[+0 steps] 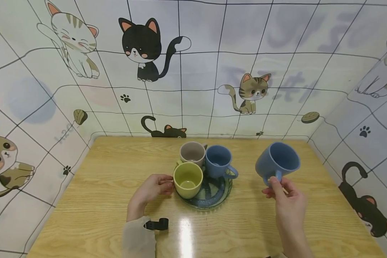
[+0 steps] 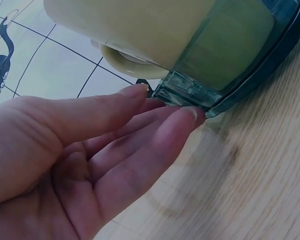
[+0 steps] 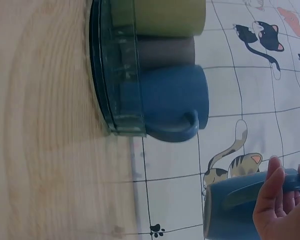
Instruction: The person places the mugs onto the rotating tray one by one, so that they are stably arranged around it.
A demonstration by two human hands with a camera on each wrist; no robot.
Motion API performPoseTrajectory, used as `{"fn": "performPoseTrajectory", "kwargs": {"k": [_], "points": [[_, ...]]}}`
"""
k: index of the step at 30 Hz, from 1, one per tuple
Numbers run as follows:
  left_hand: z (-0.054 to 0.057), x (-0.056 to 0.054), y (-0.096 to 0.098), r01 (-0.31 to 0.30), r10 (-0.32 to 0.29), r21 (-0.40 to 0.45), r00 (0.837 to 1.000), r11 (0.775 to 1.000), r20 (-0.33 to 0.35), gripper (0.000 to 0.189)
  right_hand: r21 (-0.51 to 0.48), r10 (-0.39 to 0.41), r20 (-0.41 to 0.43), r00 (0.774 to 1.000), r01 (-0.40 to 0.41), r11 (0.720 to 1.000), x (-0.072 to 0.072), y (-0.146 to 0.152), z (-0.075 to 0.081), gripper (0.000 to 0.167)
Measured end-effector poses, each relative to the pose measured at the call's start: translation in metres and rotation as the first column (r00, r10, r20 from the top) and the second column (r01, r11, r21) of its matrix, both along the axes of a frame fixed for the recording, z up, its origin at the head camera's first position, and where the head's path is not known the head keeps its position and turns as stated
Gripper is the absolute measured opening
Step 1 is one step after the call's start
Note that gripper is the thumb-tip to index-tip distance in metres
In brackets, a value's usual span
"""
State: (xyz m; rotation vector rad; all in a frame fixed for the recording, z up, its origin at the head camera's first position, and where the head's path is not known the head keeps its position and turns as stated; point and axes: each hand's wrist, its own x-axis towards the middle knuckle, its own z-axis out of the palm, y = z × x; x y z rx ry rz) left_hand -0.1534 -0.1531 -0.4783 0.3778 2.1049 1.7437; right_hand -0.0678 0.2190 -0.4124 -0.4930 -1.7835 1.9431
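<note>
In the head view, my right hand (image 1: 288, 199) holds a blue mug (image 1: 274, 161) by its handle, raised and tilted above the right side of the table. The thumb lies on the handle, also visible in the right wrist view. My left hand (image 1: 154, 188) is beside a round glass tray (image 1: 224, 195), its fingertips (image 2: 172, 127) at the tray's clear wall (image 2: 182, 90) in the left wrist view. Three mugs stand in the tray: a yellow-green mug (image 1: 187, 181) nearest that hand, a greyish-pink mug (image 1: 192, 152) behind it, and a second blue mug (image 1: 216, 161) with its handle to the right.
The wooden table (image 1: 116, 157) has a cloth backdrop (image 1: 200, 64) with a grid and cartoon cats along its back and sides. A black strap (image 1: 156, 224) sits around my left wrist, over a light sleeve (image 1: 138, 238).
</note>
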Motion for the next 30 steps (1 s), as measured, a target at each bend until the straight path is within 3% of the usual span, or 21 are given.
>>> {"fn": "performPoseTrajectory", "kwargs": {"k": [17,22,30], "points": [[-0.001,0.000,0.003,-0.063,0.065,-0.043,0.997,0.997,0.036,0.018,0.070,0.078,0.079,0.994,-0.083,0.994,0.033,-0.057,-0.011,0.027],[0.000,0.001,0.003,-0.077,0.079,-0.044,0.996,0.996,0.047,0.017,0.025,0.098,0.050,0.994,-0.099,0.995,0.040,-0.072,-0.013,0.024],[-0.001,0.000,0.003,-0.073,0.074,-0.018,0.996,0.997,0.043,0.016,0.036,0.143,0.028,0.989,-0.144,0.989,0.043,-0.088,-0.022,0.017]]}}
